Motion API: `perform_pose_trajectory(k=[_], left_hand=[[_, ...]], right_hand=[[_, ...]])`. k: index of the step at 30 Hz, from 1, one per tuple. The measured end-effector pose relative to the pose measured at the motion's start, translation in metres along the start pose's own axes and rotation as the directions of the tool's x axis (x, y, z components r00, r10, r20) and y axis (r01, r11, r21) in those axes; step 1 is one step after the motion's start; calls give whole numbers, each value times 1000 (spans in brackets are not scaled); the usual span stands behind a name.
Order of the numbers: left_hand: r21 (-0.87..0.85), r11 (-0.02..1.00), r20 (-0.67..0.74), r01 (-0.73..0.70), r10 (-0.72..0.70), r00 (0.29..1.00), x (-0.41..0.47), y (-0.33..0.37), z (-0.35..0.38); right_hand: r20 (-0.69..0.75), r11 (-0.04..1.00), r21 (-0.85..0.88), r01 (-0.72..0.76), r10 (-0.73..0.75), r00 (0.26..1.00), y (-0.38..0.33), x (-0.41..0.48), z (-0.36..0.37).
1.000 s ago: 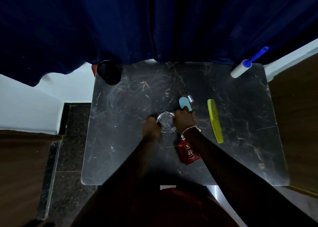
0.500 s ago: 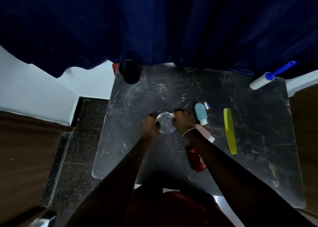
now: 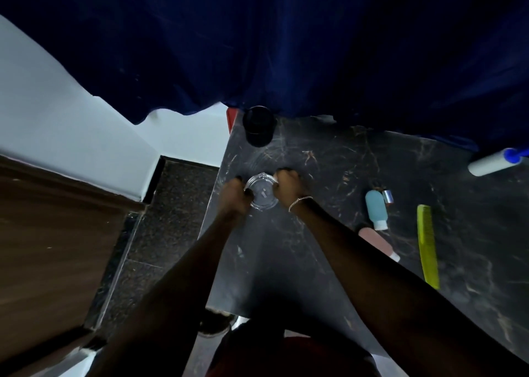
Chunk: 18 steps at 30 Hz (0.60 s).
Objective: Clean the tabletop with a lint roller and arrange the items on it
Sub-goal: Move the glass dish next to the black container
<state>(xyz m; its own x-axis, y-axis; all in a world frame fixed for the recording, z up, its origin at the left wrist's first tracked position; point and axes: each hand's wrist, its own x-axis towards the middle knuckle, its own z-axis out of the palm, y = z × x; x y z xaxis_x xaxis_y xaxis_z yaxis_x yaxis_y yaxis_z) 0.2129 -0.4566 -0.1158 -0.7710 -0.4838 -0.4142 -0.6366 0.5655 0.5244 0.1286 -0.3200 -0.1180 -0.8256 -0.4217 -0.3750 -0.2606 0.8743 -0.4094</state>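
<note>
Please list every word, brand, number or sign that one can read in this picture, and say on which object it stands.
No text is readable in this picture.
In the glass dish: a small pale mark, too small to read.
On the teal bottle, pink bottle, yellow-green comb, black jar and lint roller: no print shows.

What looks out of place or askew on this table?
Nothing spilled or broken. The teal bottle and pink bottle lie on their sides at different angles, a small silver object loose beside the teal one. Left hand and right hand grip the glass dish.
</note>
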Motion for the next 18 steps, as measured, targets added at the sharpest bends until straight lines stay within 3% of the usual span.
perform_pose_trajectory(k=[18], left_hand=[[46, 999, 20, 21, -22, 1000, 71, -19, -28]], right_hand=[[23, 1000, 11, -16, 16, 1000, -36, 68, 10]])
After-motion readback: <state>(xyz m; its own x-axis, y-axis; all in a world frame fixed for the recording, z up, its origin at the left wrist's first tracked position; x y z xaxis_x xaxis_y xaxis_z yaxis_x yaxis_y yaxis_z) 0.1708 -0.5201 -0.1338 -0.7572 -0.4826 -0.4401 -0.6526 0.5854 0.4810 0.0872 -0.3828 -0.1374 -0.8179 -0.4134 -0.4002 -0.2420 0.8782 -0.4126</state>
